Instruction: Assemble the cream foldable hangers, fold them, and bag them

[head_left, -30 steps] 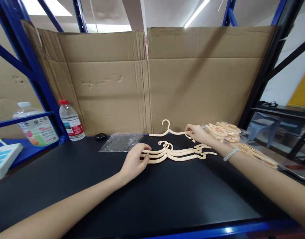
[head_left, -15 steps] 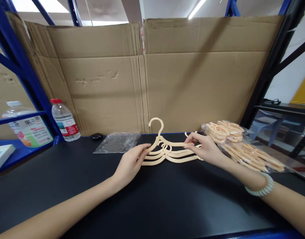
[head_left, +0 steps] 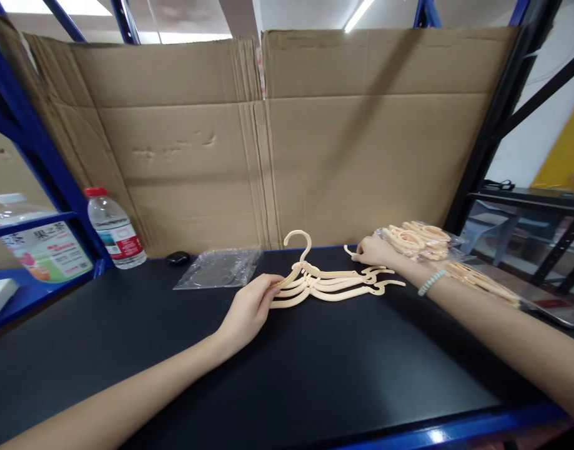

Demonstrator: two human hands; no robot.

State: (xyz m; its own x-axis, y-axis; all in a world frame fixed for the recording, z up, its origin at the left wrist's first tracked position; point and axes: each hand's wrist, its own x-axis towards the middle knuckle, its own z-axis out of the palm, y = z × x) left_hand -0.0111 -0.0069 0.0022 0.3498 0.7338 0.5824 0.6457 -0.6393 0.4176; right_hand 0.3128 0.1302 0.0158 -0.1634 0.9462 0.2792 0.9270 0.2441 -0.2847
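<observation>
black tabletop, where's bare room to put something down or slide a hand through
Bare: the wide near strip of the black tabletop between both forearms, and the patch between water bottle and left hand. Crowded: the back right, where the stacked hangers, right hand and bagged hangers meet. The plastic bag fills the back middle.

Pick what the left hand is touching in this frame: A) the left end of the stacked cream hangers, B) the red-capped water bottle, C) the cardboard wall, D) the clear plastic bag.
A: the left hand pinches the left end of the stacked cream hangers on the black table, apart from the water bottle and the clear plastic bag.
</observation>
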